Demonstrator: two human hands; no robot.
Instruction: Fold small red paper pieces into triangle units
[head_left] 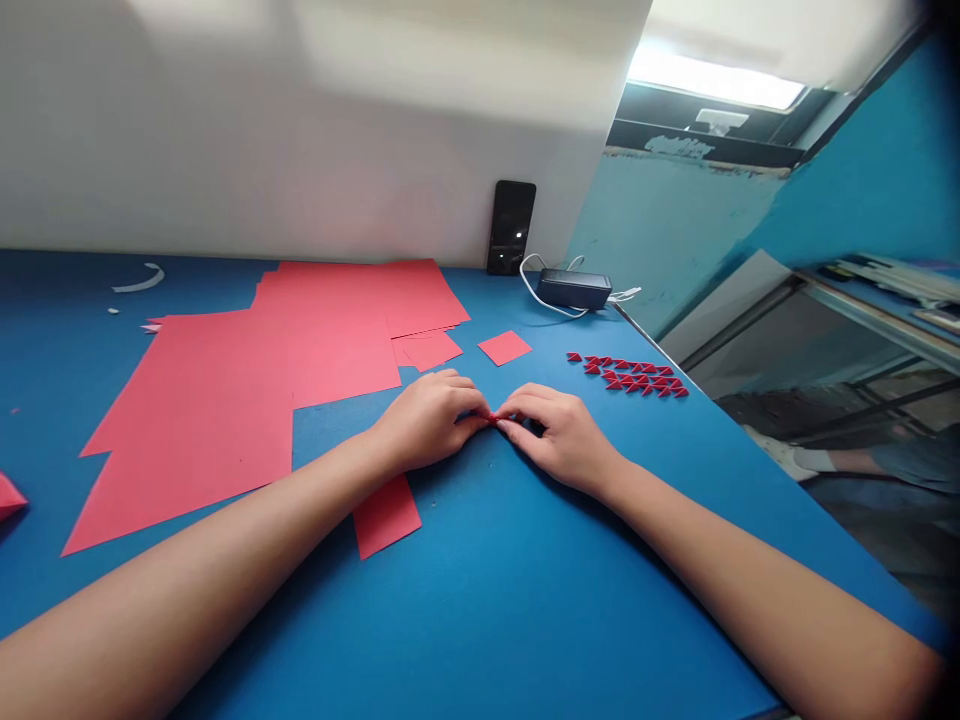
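Between my fingertips, at the middle of the blue table (pixel 480 600), is a small piece of red paper (pixel 493 420), mostly hidden. My left hand (pixel 431 420) pinches its left end and my right hand (pixel 556 430) pinches its right end. Under my left forearm lies a red paper strip (pixel 388 517), partly covered. A red paper square (pixel 505 348) rests just beyond my hands, with more small red pieces (pixel 429 350) to its left. Off to the right sit rows of small folded red paper triangles (pixel 634 376).
Large red sheets (pixel 225 390) overlap across the left side. A black phone (pixel 511 228) leans on the white wall, beside a dark box (pixel 574 288) with a white cable. A curved white scrap (pixel 140 280) lies far left. At right, a person's leg (pixel 847 460) shows beyond the table edge.
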